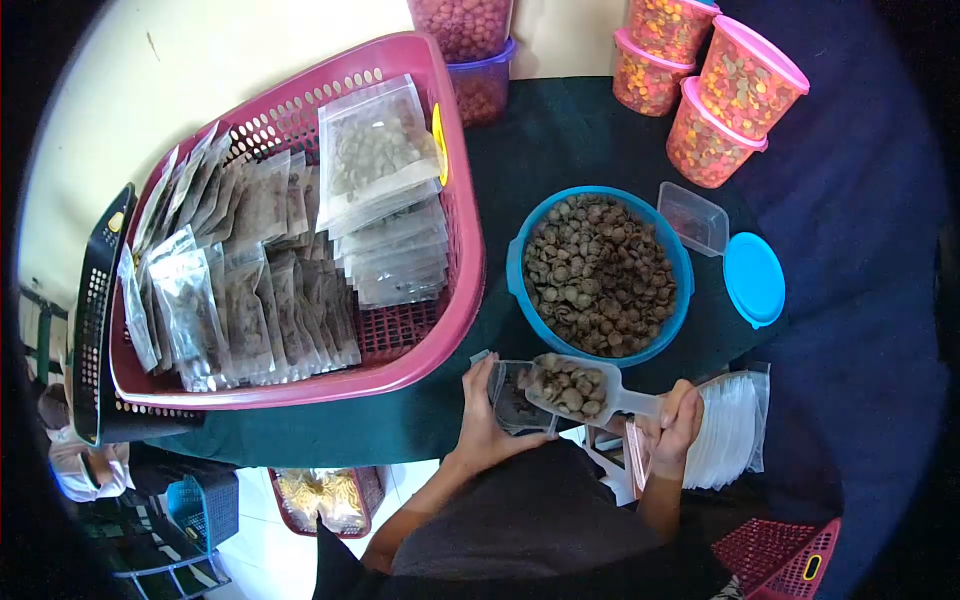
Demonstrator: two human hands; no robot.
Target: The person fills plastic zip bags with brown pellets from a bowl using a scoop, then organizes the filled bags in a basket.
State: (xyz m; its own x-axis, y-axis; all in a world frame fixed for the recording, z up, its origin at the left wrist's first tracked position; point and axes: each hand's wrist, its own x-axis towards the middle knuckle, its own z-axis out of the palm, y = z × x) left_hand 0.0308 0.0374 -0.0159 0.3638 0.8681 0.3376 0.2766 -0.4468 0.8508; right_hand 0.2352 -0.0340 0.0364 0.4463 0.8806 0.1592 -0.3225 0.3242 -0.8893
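Note:
My left hand (484,418) is closed on a clear plastic pouch (512,404), its mouth held toward the right. In my right hand (676,428) is the handle of a translucent white scoop (600,395). Brown, round flakes (568,388) fill the scoop, whose front edge is at the pouch's mouth. Just beyond it stands a blue tub (684,270) heaped with the same flakes. A stack of flat, clear pouches (732,425) lies by my right hand.
A large pink basket (462,290) at the left holds rows of filled pouches (375,150). Tubs of colourful pieces (752,75) stand at the back right. Near the blue tub lie a clear plastic box (693,218) and a blue lid (755,280).

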